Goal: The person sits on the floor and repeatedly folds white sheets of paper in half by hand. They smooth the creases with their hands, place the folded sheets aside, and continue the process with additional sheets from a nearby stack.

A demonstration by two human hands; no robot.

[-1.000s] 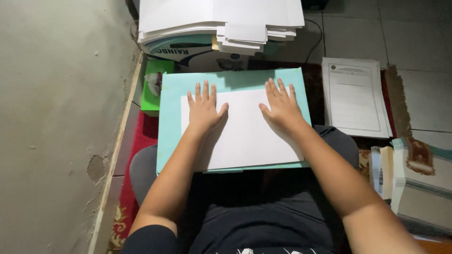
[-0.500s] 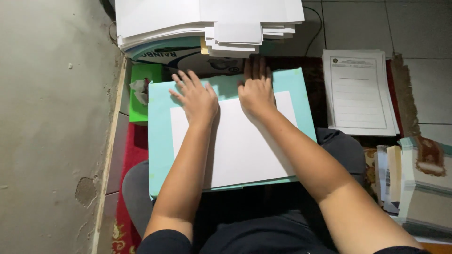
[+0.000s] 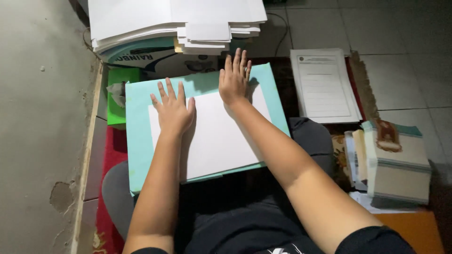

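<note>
A plain white sheet [image 3: 216,138], smooth, matte and rectangular, is laid on a larger pale turquoise sheet of card [image 3: 141,141], whose flat surface shows as a border on the left, top and right of the white one. Both are supported on the lap of the seated person, slightly turned against the frame.

The left hand [image 3: 173,109] is pressed flat on the upper left part of the white sheet, fingers spread and straight, nothing gripped. The right hand [image 3: 234,77] is laid flat further up, palm at the white sheet's top edge and fingers stretched over the turquoise border, held close together, nothing gripped.

Beyond the fingertips, a thick stack of white paper [image 3: 174,21] is seen, its edges stepped unevenly. A green box [image 3: 117,99] lies just beside the card's left corner. To the right, a printed form [image 3: 325,84] is laid on the floor, and nearer, a pile of books [image 3: 398,162] with worn covers is stacked.
</note>
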